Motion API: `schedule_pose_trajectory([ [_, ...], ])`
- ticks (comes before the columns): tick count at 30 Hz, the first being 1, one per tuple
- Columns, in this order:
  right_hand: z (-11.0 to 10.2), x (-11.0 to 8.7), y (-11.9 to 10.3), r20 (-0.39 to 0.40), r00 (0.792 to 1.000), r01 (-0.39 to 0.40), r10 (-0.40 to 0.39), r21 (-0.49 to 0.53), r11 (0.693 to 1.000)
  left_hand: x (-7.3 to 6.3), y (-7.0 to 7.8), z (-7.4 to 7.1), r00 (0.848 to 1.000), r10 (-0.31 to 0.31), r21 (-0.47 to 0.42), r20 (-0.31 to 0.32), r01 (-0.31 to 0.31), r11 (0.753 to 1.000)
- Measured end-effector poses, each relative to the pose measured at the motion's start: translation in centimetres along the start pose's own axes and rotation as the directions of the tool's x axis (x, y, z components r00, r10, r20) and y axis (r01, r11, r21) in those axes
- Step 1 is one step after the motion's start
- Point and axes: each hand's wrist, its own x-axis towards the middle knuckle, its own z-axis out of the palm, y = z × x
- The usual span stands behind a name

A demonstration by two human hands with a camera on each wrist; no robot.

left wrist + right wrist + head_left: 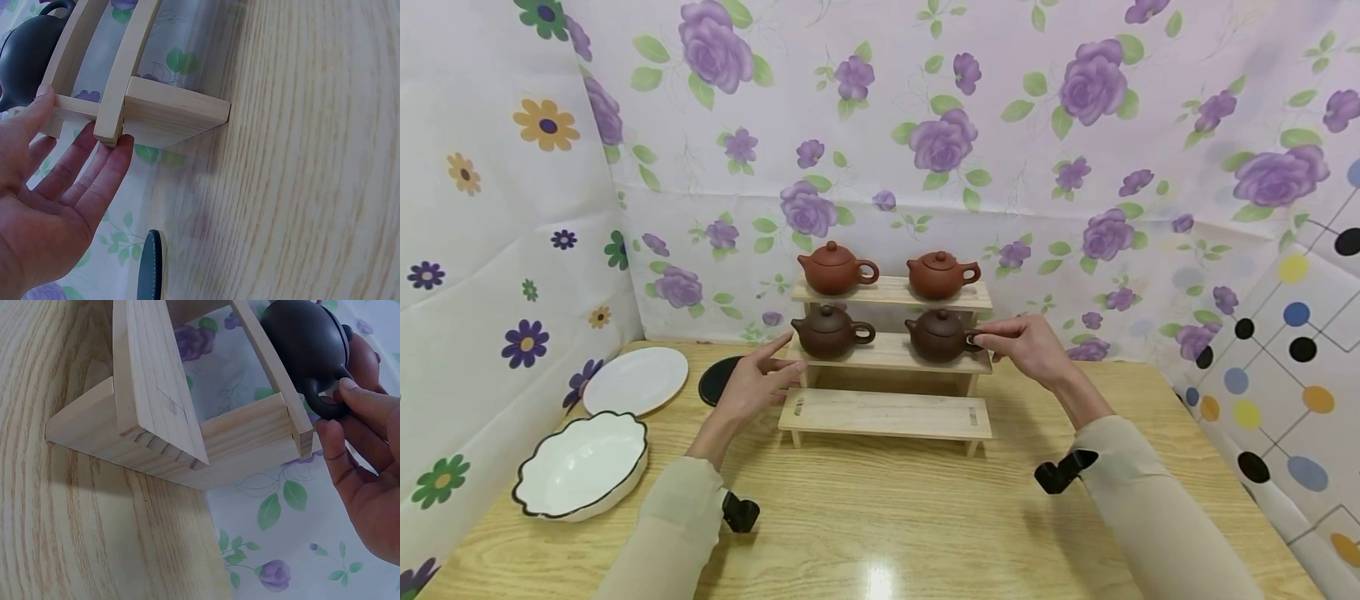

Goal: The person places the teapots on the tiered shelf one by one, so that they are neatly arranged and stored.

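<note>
A tiered wooden stand (pixel 886 414) holds two dark brown teapots on its middle shelf and two reddish-brown teapots on top. My right hand (pixel 1028 348) pinches the handle of the right dark teapot (pixel 938 337) between thumb and fingers; the right wrist view shows that handle (pixel 326 407) closely. At the stand's left end, my left hand (pixel 754 385) touches the wood with fairly straight, spread fingers (pixel 111 172). Beside it on the middle shelf sits the left dark teapot (pixel 824 335). Above are the left red teapot (pixel 831 271) and the right red teapot (pixel 937 277).
On the table's left lie a white plate (pixel 636 380) and a scalloped white bowl (pixel 582 467) with a dark rim. A black round piece (pixel 718 380) is partly behind my left hand. Floral cloth (pixel 880 100) hangs behind the stand.
</note>
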Motion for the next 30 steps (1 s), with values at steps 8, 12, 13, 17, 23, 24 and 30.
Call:
schedule_pose_trajectory([
  [8,0.0,0.2,-0.13,-0.001,1.0,-0.031,0.031,-0.02,0.999,-0.02,0.02,-0.03,1.0,0.0,0.005,-0.007,0.0,1.0],
  [12,-0.01,0.32,-0.03,0.002,0.999,-0.034,0.034,-0.011,0.999,-0.04,0.07,0.03,1.0,-0.002,0.002,-0.005,0.002,1.0],
  [13,-0.01,0.35,0.0,0.002,0.999,-0.034,0.034,-0.009,0.999,-0.07,0.11,0.04,1.0,-0.001,0.0,-0.004,0.001,1.0],
  [17,-0.01,0.4,-0.04,0.008,0.999,-0.043,0.043,0.004,0.999,-0.07,0.19,0.08,1.0,0.001,-0.007,-0.001,-0.001,1.0],
  [23,-0.09,0.56,0.01,0.009,0.999,-0.042,0.042,0.0,0.999,0.03,0.3,0.16,1.0,-0.002,-0.008,-0.004,0.002,1.0],
  [24,-0.1,0.56,0.02,0.01,0.999,-0.039,0.039,0.001,0.999,0.05,0.34,0.19,1.0,-0.002,-0.009,-0.003,0.002,1.0],
  [30,-0.57,0.32,0.27,0.003,0.999,-0.032,0.032,-0.001,0.999,0.1,0.55,0.32,1.0,0.004,-0.019,0.005,-0.004,1.0],
])
